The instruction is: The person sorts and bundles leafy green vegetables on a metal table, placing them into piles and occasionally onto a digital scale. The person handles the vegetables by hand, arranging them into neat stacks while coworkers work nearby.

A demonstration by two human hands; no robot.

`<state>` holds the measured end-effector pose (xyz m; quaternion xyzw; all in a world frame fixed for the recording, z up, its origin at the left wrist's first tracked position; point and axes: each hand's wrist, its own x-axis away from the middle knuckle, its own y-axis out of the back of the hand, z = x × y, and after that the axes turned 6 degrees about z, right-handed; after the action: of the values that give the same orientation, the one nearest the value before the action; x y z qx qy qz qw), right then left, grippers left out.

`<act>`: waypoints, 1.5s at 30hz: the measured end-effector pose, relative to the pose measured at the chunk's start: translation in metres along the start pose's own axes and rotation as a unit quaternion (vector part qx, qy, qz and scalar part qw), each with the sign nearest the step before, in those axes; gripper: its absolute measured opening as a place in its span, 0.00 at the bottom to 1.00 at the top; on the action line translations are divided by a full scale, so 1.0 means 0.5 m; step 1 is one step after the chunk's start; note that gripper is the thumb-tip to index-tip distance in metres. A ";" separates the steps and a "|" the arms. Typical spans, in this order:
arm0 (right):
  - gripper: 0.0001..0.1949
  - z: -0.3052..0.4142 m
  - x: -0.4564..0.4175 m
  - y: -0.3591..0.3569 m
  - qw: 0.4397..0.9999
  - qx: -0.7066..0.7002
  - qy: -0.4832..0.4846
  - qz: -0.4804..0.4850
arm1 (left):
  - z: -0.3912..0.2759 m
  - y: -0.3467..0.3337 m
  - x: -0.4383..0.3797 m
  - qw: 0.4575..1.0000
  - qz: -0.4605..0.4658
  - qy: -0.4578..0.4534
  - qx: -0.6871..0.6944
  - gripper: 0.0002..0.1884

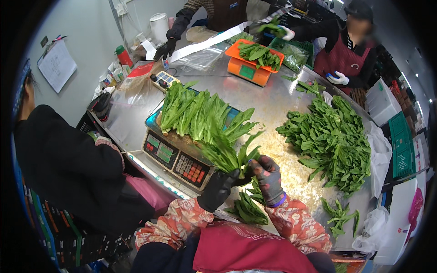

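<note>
My left hand point(218, 189), in a black glove, grips the stem ends of a bunch of leafy greens point(222, 157). Its blurred leaves point away from me over the corner of a digital scale point(177, 160). At the same bunch's right side, my right hand point(268, 179) pinches a leafy stalk; it wears a grey, pink-spotted glove with a purple cuff. Several bunches of lettuce-like greens point(194, 116) lie side by side on the scale's platform. Below my hands, a smaller heap of leaves point(249, 208) rests near the table's front edge.
A large pile of greens point(331, 143) covers the right of the metal table point(211, 73), with loose leaves point(339, 216) in front. An orange scale point(251, 70) holds more greens farther back. Co-workers stand at left point(75, 163), at the back point(227, 13) and at right point(348, 51).
</note>
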<state>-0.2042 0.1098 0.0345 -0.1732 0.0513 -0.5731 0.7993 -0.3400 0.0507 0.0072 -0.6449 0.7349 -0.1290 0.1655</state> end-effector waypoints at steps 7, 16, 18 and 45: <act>0.12 0.018 0.023 0.008 0.974 -0.194 -0.003 0.115 | -0.022 0.016 -0.015 0.956 -0.071 0.009 0.286 0.19; 0.13 0.002 0.051 0.112 0.996 -0.081 0.025 0.036 | -0.159 0.191 -0.113 0.734 -0.210 -0.051 -0.644 0.27; 0.13 -0.002 0.053 0.100 0.998 -0.052 0.008 0.045 | -0.162 0.188 -0.145 0.590 -0.195 -0.005 -0.783 0.30; 0.10 -0.121 0.104 0.156 0.997 -0.028 -0.063 -0.021 | -0.199 0.264 -0.216 0.841 -0.169 0.171 -0.484 0.18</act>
<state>-0.1335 0.0702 -0.0423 -0.2324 0.0129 -0.5757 0.7839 -0.4878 0.1731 0.0532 -0.7250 0.5999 0.1089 -0.3202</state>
